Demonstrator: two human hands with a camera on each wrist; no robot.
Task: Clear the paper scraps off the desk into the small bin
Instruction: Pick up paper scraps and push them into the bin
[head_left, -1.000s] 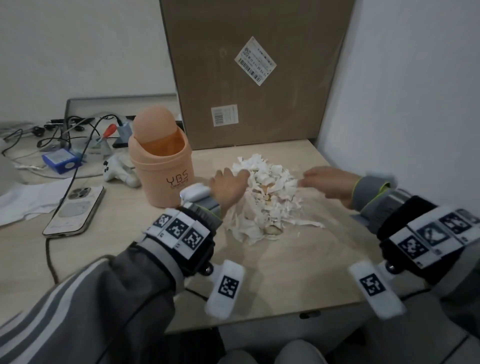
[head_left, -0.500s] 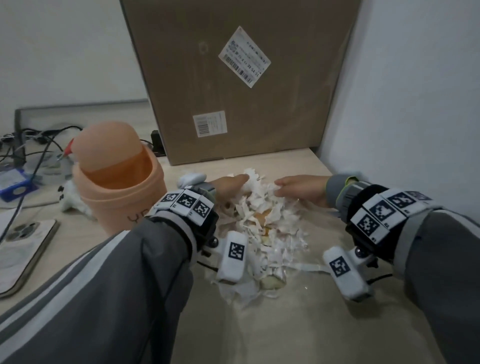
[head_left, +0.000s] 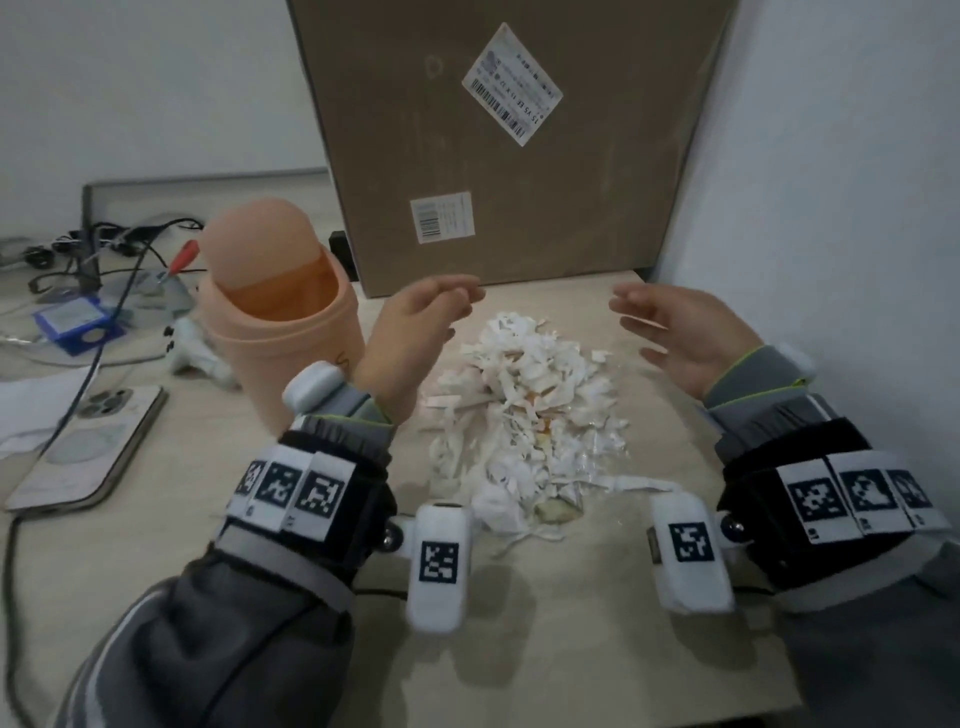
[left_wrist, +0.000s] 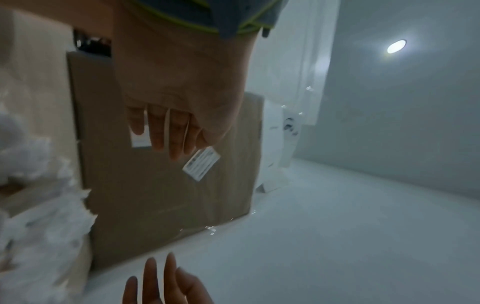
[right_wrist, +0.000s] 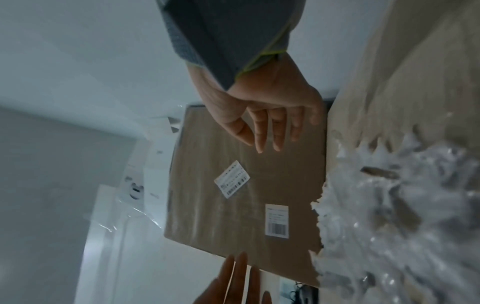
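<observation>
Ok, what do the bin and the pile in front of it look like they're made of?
The bin looks like moulded plastic, matte peach: smooth seamless walls and a domed swing lid. The pile looks like torn white paper, thin and matte with ragged edges; some yellowish bits sit inside it, material unclear. The desk looks like pale wood-grain laminate.

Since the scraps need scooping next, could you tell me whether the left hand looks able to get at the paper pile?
Probably yes: the left hand hovers open beside the paper pile, and nothing stands between them.
</observation>
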